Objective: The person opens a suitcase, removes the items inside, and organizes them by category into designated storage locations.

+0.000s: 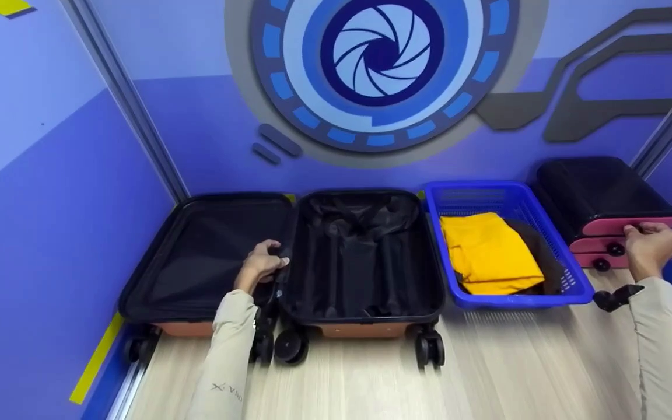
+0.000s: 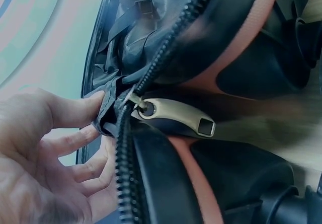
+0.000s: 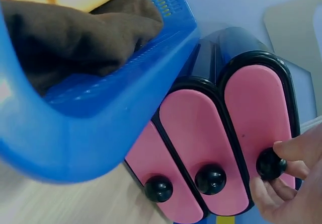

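An open suitcase [image 1: 359,256] with orange trim lies flat, its two black halves side by side. My left hand [image 1: 262,265] is at the seam between the halves, thumb and fingers pinching a black fabric fold [image 2: 108,105]. Beside that fold runs a black zipper with a metal zipper pull [image 2: 176,116]. At the far right stands a black drawer box [image 1: 601,189] with several rounded pink fronts. My right hand [image 1: 653,248] pinches the round black knob [image 3: 270,163] of its top drawer, thumb on one side and fingers on the other.
A blue plastic basket [image 1: 575,289] stands between the suitcase and the drawer box, holding a folded yellow cloth [image 1: 490,254] and a dark brown cloth [image 3: 75,35]. Suitcase wheels [image 1: 429,349] stick out toward me. Blue walls [image 1: 196,128] enclose the back and sides.
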`<state>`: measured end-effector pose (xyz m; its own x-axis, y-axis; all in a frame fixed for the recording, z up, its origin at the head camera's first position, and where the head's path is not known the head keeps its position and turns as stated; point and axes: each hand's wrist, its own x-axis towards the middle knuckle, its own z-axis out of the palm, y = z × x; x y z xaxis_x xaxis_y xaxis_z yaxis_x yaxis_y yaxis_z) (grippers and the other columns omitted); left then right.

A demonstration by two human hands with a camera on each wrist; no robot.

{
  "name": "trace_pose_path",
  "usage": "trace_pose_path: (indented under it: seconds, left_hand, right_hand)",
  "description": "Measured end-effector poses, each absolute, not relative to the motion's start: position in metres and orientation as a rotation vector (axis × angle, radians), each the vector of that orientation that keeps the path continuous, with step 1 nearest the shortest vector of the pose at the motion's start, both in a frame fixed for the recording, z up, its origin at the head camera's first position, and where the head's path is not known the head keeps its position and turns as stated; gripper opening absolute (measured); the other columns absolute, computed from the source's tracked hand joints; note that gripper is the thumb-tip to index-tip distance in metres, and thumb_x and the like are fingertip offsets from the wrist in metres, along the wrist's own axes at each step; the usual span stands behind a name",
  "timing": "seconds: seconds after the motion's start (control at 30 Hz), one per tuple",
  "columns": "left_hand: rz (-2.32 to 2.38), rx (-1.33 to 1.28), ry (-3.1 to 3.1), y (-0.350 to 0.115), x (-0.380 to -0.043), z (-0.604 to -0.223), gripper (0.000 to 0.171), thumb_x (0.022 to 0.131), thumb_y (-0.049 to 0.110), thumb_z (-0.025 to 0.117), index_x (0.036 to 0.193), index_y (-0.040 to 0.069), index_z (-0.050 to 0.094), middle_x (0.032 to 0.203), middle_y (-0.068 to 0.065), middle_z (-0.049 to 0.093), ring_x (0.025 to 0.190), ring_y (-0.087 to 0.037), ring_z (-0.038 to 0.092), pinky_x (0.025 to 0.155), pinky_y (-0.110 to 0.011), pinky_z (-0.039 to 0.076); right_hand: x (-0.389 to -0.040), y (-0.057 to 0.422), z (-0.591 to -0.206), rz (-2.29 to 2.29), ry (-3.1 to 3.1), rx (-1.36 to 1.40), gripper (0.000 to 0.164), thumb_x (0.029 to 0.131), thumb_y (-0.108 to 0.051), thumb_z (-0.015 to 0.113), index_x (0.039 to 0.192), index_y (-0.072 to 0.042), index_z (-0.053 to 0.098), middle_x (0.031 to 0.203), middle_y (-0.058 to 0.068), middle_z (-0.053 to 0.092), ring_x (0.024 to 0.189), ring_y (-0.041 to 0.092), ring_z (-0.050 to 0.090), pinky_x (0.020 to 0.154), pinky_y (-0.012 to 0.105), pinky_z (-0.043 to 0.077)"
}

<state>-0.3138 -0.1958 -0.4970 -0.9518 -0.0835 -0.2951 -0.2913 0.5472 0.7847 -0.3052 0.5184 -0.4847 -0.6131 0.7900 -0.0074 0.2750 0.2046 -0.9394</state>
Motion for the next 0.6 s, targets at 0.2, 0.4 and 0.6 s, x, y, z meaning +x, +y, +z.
trace_pose_path:
  seconds: [0.2,0.4,0.6]
  left_hand:
    - [1.297,-0.306,2.601,-0.196,-0.317,-0.495,0.053,0.096,0.015,0.07,0.146,0.006,0.054,0.146,-0.031,0.052,0.113,-0.038,0.064,0.081,-0.041,0.063]
    - [1.082,-0.307,2.75,-0.192,-0.316,-0.495,0.052,0.096,0.025,0.07,0.144,0.012,0.058,0.145,-0.026,0.058,0.123,-0.046,0.06,0.097,-0.05,0.054]
    - [1.052,-0.262,2.801,-0.188,-0.315,-0.499,0.051,0.096,0.028,0.069,0.143,0.009,0.06,0.144,-0.024,0.061,0.132,-0.049,0.055,0.109,-0.063,0.042]
  right_hand:
    - [-0.298,0.516,-0.481,1.354,-2.167,-0.995,0.052,0.092,-0.018,0.072,0.142,-0.006,0.063,0.083,-0.03,0.06,0.102,0.004,0.065,0.1,0.016,0.049]
    - [-0.284,0.506,-0.489,1.674,-2.164,-0.85,0.043,0.095,-0.011,0.069,0.131,0.005,0.053,0.054,-0.023,0.059,0.047,-0.005,0.06,0.049,0.015,0.053]
    - [-0.265,0.5,-0.493,1.737,-2.431,-0.561,0.028,0.101,-0.006,0.061,0.125,0.008,0.059,0.063,-0.019,0.066,0.057,0.001,0.068,0.057,0.023,0.06]
